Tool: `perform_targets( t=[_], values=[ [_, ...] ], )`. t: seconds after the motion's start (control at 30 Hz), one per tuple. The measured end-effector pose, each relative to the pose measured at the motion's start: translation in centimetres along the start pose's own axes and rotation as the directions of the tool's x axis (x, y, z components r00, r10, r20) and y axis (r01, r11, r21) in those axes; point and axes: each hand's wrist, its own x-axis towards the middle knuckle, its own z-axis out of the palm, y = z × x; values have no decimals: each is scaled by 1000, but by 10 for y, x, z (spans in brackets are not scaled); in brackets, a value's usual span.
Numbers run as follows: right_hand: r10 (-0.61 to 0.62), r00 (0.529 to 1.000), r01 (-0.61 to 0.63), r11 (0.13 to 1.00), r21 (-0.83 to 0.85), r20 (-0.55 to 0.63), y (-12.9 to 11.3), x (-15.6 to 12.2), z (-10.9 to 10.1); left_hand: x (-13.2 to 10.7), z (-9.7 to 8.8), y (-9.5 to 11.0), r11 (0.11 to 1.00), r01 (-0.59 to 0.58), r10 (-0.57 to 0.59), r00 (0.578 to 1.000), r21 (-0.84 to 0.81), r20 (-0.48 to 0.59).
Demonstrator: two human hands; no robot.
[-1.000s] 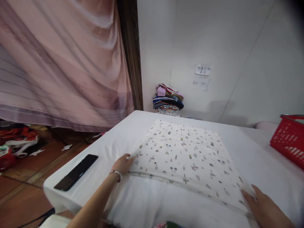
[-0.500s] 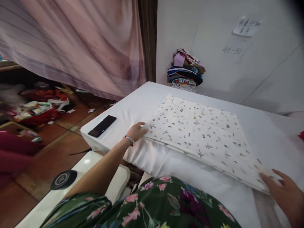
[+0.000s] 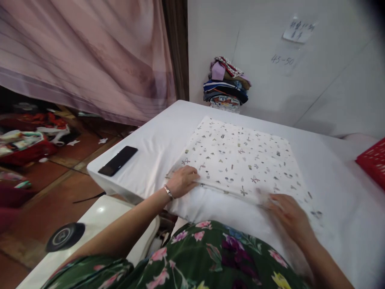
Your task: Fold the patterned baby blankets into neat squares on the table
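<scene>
White table (image 3: 159,144); left grip (image 3: 183,182) pinching patterned cloth (image 3: 237,156) edge, right grip (image 3: 290,214) too, blurred.

Both hands have shifted inward from the near corners of a white patterned cloth (image 3: 240,156), the left hand (image 3: 183,180) and the blurred right hand (image 3: 287,214) now closer together along its near edge. Cloth once at their fingertips now shows outside each hand. At the right, a red basket (image 3: 373,164), reduced to a sliver a half-second earlier, is back in view.
</scene>
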Motion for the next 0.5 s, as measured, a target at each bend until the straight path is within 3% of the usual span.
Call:
perform_targets(
  t=[0.07,0.17,0.3,0.5],
  values=[
    [-191,978,192,981,-3,82,-20,13,17,6,7,5,999,-44,44,995,-1,86],
    [-314,939,323,945,-46,144,-33,25,33,9,11,3,997,-72,70,988,6,138],
    [-340,922,356,932,-62,184,-33,26,44,7,10,-4,991,-127,121,982,29,147],
    [-376,923,381,922,-63,80,-20,17,55,12,4,-1,978,-167,143,974,127,177]
  ],
)
